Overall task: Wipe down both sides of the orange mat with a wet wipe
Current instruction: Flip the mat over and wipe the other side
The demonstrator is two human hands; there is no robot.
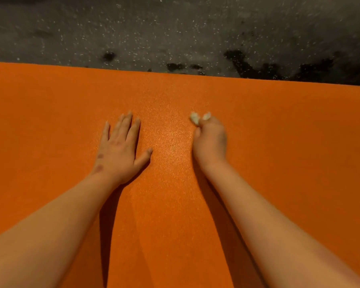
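While the orange mat (279,142) lies flat with one face up and fills most of the view, its far edge runs straight across against a dark speckled floor (175,28). The wet wipe (197,117) sits near the middle of that face, bunched into a small pale wad. Only two tufts of it show, poking out beyond the knuckles and touching or just above the mat.

The right hand (211,140) grips the wipe with its fingers curled round it and its back turned up to the camera. Well apart from it, the left hand (121,148) rests palm down on the mat, fingers straight and a little spread, thumb out to the side. It holds nothing and looks to be steadying the mat. Both bare forearms reach in from the near edge.

A faint grainy sheen shows on the strip between the hands, but whether it is moisture or only lamp glare cannot be told. So the wiping of this face looks to be under way, with no clear sign of how much of it is covered. The underside is hidden, and it cannot be told whether this is the first or the second face. Dark blotches (258,67) mark the floor just past the far edge
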